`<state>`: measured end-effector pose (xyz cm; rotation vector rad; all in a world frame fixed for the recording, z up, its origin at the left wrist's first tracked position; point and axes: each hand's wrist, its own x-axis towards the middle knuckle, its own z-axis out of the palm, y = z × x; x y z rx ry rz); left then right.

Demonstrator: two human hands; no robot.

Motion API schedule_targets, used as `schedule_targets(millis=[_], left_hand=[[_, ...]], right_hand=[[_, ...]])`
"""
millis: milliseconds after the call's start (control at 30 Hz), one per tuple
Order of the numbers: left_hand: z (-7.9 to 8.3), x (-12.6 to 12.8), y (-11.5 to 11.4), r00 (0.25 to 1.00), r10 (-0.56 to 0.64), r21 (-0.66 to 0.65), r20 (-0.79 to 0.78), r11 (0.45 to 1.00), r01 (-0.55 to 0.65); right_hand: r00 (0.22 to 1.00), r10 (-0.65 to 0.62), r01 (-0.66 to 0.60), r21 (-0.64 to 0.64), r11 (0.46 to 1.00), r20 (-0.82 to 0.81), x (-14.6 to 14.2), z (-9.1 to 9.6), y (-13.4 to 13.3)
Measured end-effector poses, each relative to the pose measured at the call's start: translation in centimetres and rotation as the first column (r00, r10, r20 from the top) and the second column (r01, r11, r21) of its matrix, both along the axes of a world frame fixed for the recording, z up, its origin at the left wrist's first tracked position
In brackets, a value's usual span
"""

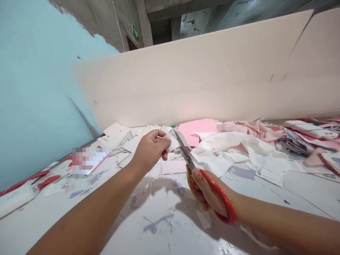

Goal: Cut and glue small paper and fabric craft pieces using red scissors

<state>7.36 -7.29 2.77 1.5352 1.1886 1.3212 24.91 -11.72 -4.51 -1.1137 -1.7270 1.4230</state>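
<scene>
My left hand (150, 150) pinches a small white paper scrap (172, 143) between thumb and fingers. My right hand (208, 191) grips a pair of scissors (186, 152) by its red-and-yellow handles, with the steel blades pointing up and left. The blade tips reach the scrap's edge, though I cannot tell whether they are cutting it. Below the scrap lies a pale pink paper sheet (174, 166), and a brighter pink sheet (198, 127) lies just beyond the blades. Torn white paper (223, 141) lies heaped to the right of the scissors.
Paper scraps and shreds litter the white work surface (148, 226). Pink fabric-like sheets (249, 129) and printed paper stacks (300, 141) lie at the back right. A tall pale board (186, 78) stands behind them, a blue wall (39, 88) rises left, and a pixelated object (90, 161) lies left.
</scene>
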Motion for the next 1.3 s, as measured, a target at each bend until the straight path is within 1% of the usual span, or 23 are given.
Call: schedule_targets(millis=[300, 500, 600, 667, 800, 867, 933, 1033, 1133, 1300], left_hand=[[-0.10, -0.04, -0.02, 0.999, -0.014, 0.015, -0.034, 1.000, 0.014], [-0.13, -0.02, -0.12, 0.999, -0.006, 0.003, -0.046, 1.000, 0.006], [-0.15, 0.04, -0.13, 0.999, -0.015, -0.004, -0.031, 1.000, 0.015], [-0.12, 0.08, -0.10, 1.000, -0.025, -0.013, -0.014, 1.000, 0.025], [-0.03, 0.09, -0.09, 0.997, -0.071, -0.047, 0.036, 0.996, 0.072], [0.00, 0.04, -0.16, 0.993, -0.105, -0.064, 0.049, 0.992, 0.108], [0.00, 0.00, -0.26, 0.991, -0.126, -0.075, 0.051, 0.989, 0.130], [-0.07, -0.01, -0.39, 0.990, -0.131, -0.082, 0.046, 0.988, 0.134], [-0.14, 0.07, -0.43, 0.989, -0.140, -0.087, 0.044, 0.986, 0.144], [-0.25, 0.08, -0.36, 0.987, -0.158, -0.092, 0.023, 0.983, 0.159]], right_hand=[[1.000, -0.002, 0.002, -0.008, 1.000, 0.020, -0.14, 0.47, -0.19], [1.000, 0.016, -0.016, -0.025, 1.000, 0.021, -0.02, -0.09, -0.01], [0.998, 0.039, -0.039, 0.012, 0.999, -0.043, 0.03, -0.23, -0.04], [0.991, 0.081, -0.074, 0.064, 0.995, -0.102, 0.05, -0.15, -0.15], [0.987, 0.114, -0.094, 0.175, 0.980, -0.111, 0.05, 0.14, -0.40], [0.986, 0.115, -0.093, 0.180, 0.979, -0.118, 0.07, 0.24, -0.40], [0.981, 0.139, -0.117, 0.158, 0.981, -0.137, 0.12, 0.29, -0.31], [0.978, 0.165, -0.144, 0.156, 0.977, -0.131, 0.30, 0.35, -0.11], [0.983, 0.146, -0.126, 0.166, 0.978, -0.113, 0.47, 0.39, 0.01], [0.998, 0.054, -0.047, 0.163, 0.985, -0.039, 0.50, 0.13, 0.06]])
